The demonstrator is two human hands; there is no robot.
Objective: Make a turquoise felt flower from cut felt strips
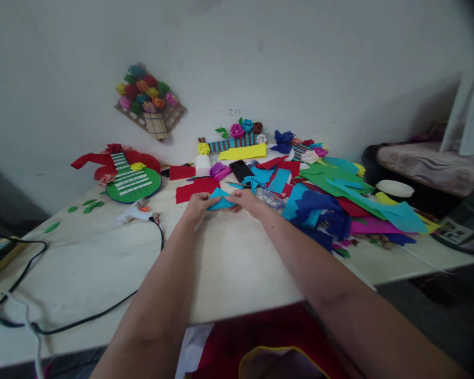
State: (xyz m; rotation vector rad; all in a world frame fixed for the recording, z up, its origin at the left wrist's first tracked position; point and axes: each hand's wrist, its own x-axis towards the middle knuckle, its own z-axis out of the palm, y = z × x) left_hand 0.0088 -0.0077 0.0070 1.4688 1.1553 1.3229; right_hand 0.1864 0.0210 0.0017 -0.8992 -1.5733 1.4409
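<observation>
So there's a small bright blue folded piece (220, 200), looks like paper or felt, sitting just about mid-frame, a bit above the lower half of the table (240, 263). Left hand (197, 207) has its left end pinched, thumb and fingers closed on it. Right hand (245, 201) has the other end, also a closed pinch; can't really tell what the tucked-under fingers are doing on either one.

Right behind it, still near the centre, there's a red sheet (195, 189) and a dark phone (240, 171). Centre-right is a proper mess: crumpled dark blue material (322, 210), a big green sheet (332, 176) and more coloured scraps, with a white bowl (395, 188) past them. Left of centre lies a white glue gun (136, 211) with a black cord (98, 316) trailing toward the lower left, just below a green guitar-shaped craft (136, 185). Upper left, a colourful flower decoration (146, 95) hangs on the wall (300, 63).
</observation>
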